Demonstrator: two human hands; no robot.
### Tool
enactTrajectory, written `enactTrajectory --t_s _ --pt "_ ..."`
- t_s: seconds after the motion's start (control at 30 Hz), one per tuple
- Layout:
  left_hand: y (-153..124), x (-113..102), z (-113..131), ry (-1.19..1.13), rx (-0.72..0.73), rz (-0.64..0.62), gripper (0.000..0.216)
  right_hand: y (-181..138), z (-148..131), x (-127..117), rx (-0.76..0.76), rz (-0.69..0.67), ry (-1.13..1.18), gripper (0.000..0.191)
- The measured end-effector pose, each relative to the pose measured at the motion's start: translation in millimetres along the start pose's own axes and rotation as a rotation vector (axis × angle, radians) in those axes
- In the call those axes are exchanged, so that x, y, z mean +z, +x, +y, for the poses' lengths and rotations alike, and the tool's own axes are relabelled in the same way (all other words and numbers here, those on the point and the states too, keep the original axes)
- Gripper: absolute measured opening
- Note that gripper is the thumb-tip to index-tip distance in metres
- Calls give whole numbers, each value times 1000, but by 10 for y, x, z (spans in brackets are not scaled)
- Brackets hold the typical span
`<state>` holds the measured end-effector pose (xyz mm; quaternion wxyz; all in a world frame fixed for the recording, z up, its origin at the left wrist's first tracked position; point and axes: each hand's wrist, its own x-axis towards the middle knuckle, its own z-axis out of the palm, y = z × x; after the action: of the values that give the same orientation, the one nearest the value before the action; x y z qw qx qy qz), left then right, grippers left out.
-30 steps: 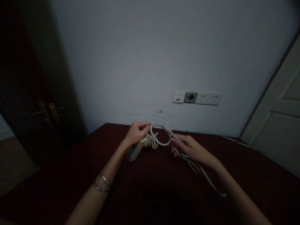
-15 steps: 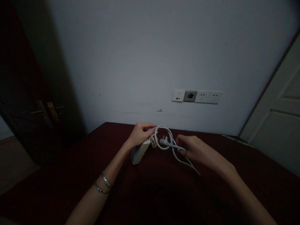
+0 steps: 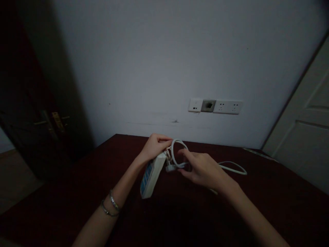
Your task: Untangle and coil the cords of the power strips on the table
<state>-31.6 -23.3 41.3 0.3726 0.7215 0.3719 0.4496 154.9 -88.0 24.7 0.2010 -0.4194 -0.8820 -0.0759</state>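
My left hand [image 3: 154,148] is closed on the cord end of a white power strip [image 3: 151,175], which hangs tilted down over the dark red table [image 3: 77,192]. A loop of its white cord [image 3: 175,151] stands between my hands. My right hand [image 3: 202,168] pinches the cord just behind the white plug [image 3: 170,168], which points left under the loop. More of the cord [image 3: 232,166] curls on the table to the right of my right hand.
A row of wall sockets [image 3: 215,106] sits on the pale wall above the table's far edge. A dark door with a brass handle [image 3: 52,121] is at the left. A white panelled door [image 3: 305,130] is at the right.
My right hand has brought the plug down and left, through and under the loop. The slack cord swung out to the right on the table. The power strip now hangs lower.
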Motion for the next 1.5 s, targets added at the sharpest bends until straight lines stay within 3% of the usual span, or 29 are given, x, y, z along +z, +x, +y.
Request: enactTrajectory --t_s 0.1,0.27,0.5,0.7,0.9,1.07,1.27,1.5 --pt "62 -83 -82 9 -42 -26 19 -4 -26 -33 -80 4 -111 42" --pt "141 -158 -227 23 -110 -59 18 -30 12 -20 -191 68 -92 52" --pt "154 -91 -320 127 -136 -50 21 -19 80 72 -190 59 -69 38" --pt "138 -57 -310 137 -132 -42 23 -10 52 38 -234 104 -243 37" --pt "148 -69 -339 189 -144 -39 30 5 86 50 -256 311 -328 23" --pt "141 -70 -279 154 -138 -65 32 -4 189 58 -206 465 -127 20" --pt "117 -42 -239 178 -131 -47 31 49 176 85 -20 723 299 14" --pt "39 66 -93 292 -101 8 30 102 174 63 221 697 791 11"
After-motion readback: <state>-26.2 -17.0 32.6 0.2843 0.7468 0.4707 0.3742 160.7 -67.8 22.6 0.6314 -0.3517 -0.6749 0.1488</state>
